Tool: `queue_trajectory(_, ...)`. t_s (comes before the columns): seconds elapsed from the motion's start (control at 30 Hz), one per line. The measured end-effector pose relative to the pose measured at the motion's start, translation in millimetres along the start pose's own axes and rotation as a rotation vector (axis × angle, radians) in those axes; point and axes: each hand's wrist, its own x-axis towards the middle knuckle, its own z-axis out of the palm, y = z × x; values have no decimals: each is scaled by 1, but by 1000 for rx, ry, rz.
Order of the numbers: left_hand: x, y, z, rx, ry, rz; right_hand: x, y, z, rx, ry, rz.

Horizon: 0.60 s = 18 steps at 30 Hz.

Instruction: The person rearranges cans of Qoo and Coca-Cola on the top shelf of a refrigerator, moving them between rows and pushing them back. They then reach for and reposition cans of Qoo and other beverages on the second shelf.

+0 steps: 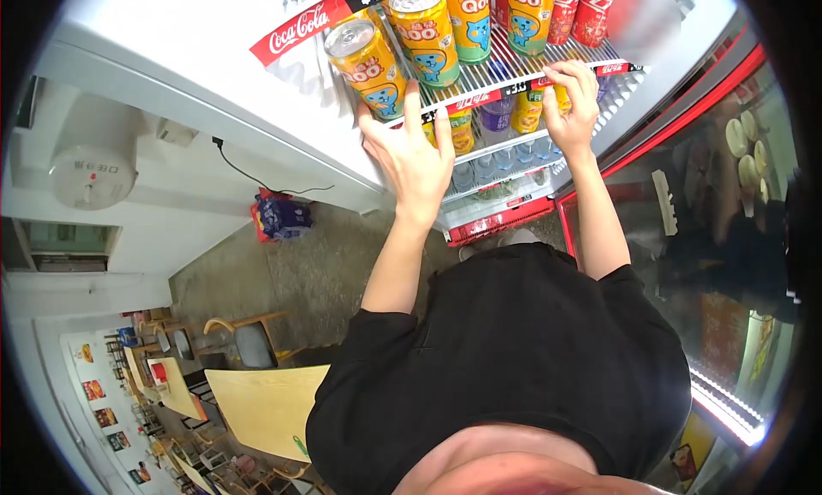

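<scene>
My left hand (413, 157) is at the left end of an upper wire shelf (479, 86) in a drinks fridge. Its fingers are spread, touching the shelf's front edge just below a yellow Qoo can (368, 71) that tilts a little. To the right, my right hand (572, 110) curls its fingers over the same front edge, with the thumb in front. More yellow Qoo cans (424, 37) and red Coca-Cola cans (593, 14) stand on this shelf. The undersides of both hands' fingers are partly hidden.
The fridge's glass door (685, 204) stands open on the right. Lower shelves hold yellow and purple drinks (498, 114) and clear bottles (503, 158). Behind me on the left are wooden tables (265, 405) and chairs (253, 345). A blue bag (284, 217) lies by the wall.
</scene>
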Motion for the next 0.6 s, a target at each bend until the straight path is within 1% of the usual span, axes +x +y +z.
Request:
queue_trajectory(0.07, -1, 1, 0, -4, -30, -34, -1, 4, 4, 8, 18, -6)
queue_trajectory(0.17, 2, 1, 1, -27, 45, 30, -1, 8, 7, 8, 34, -20)
queue_trajectory(0.27, 2, -1, 2, -196, 91, 18, -2, 5, 6, 17, 24, -15)
queue_trajectory(0.37, 2, -3, 6, -113, 105, 49, 2, 5, -1, 33, -2, -16)
queue_trajectory(0.43, -1, 0, 10, -123, 102, -12, 1, 6, -3, 51, -26, -10)
queue_trajectory(0.5, -2, -1, 11, -21, 88, 6, 2, 6, -5, 58, -44, -15)
queue_trajectory(0.6, -3, -4, 16, 15, 94, 13, 2, 11, -6, 57, -61, -41)
